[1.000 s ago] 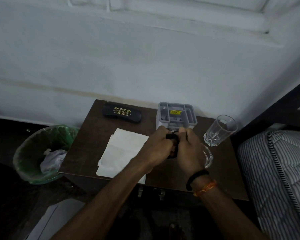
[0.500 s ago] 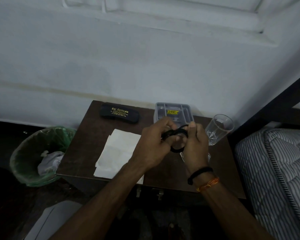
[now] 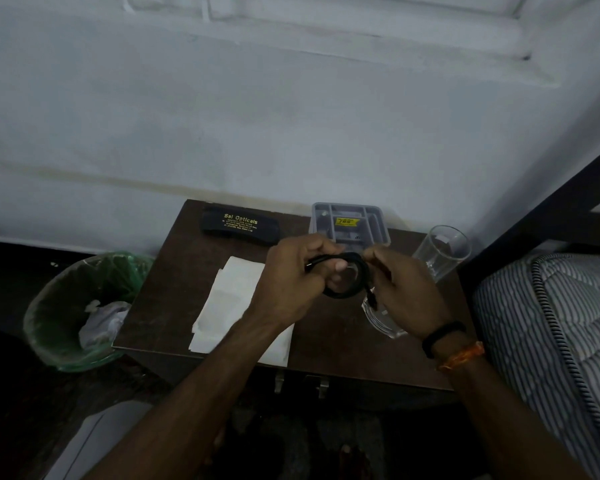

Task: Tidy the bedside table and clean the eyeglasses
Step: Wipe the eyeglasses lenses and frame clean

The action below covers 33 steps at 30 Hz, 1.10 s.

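Both hands work above the desk (image 3: pixel 174 306): left hand (image 3: pixel 291 289) and right hand (image 3: pixel 406 292) each pinch a coiled black cable (image 3: pixel 347 275), held between them in the air. If either pinch slackens, I judge the springy loops would unwind. The coil's plane faces the camera, with its long axis running left-right.

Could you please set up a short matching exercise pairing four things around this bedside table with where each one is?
Things:
1. black cable
2. spectacle case
3. grey organiser
4. green-lined bin

Places:
A. on the floor, left of the table
B. at the table's back edge, left part
C. coiled between both hands
D. at the table's back edge, beside the tilted glass

Pairs: 1-C, 2-B, 3-D, 4-A
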{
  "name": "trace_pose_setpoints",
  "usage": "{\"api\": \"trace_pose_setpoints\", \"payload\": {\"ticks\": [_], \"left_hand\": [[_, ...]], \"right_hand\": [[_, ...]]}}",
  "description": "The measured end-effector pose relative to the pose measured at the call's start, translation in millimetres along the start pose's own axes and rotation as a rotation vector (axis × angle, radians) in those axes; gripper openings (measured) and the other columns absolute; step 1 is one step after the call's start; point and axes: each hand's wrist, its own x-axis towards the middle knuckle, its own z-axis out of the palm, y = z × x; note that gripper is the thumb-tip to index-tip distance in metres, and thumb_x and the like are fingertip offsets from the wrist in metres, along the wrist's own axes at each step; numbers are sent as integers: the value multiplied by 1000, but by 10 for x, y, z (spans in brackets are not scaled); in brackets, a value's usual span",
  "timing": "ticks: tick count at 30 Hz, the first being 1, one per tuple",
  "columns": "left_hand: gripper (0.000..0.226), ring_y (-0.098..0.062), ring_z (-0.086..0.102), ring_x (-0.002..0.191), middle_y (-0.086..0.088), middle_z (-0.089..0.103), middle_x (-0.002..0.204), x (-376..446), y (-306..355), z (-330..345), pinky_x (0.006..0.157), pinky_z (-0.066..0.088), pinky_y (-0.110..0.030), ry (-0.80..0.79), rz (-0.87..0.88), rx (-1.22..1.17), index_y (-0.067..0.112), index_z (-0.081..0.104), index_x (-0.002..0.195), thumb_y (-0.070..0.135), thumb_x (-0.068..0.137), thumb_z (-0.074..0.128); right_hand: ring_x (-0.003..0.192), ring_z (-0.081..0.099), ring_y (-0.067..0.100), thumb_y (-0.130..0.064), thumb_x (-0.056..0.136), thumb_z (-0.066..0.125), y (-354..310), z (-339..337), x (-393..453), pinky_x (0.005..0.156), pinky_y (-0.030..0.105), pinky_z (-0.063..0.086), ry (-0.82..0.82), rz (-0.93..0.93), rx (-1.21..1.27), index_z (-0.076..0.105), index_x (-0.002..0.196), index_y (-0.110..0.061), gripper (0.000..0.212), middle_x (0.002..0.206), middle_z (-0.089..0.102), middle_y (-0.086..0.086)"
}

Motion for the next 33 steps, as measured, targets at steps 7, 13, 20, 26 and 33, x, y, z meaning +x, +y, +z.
{"api": "trace_pose_setpoints", "payload": {"ticks": [7,13,20,26,33], "left_hand": [[12,-4,66,87,1,74,92,-32,-22,47,80,51,-11,18,104,193,13,74,96,10,85,71],[11,-7,67,88,2,74,92,-33,-16,61,82,52,-15,21,113,233,13,73,96,14,85,71],[13,-7,66,84,1,74,90,-40,-1,32,77,54,-16,63,137,257,14,74,98,18,87,69],[23,-16,69,81,-5,75,92,-35,-28,8,75,57,-23,86,235,400,9,73,104,22,91,60],[20,-15,69,85,-5,74,95,-21,-48,21,77,57,-20,83,231,379,7,71,106,17,91,63]], "right_hand": [[80,71,32,-12,91,66,-50,40,47,71,46,61,178,321,562,70,92,-9,4,86,74,14],[84,72,32,-7,91,65,-122,31,58,75,45,60,230,415,725,69,96,-6,6,89,74,16],[81,74,22,0,96,50,-255,-70,19,67,29,59,3,514,907,71,103,-4,22,97,76,13],[101,71,22,-15,88,63,-338,-34,-49,81,34,58,-100,503,940,68,117,-7,30,112,73,10],[90,67,19,-7,92,56,-310,-163,-39,70,31,50,-98,522,979,64,124,-11,34,116,71,14]]}}
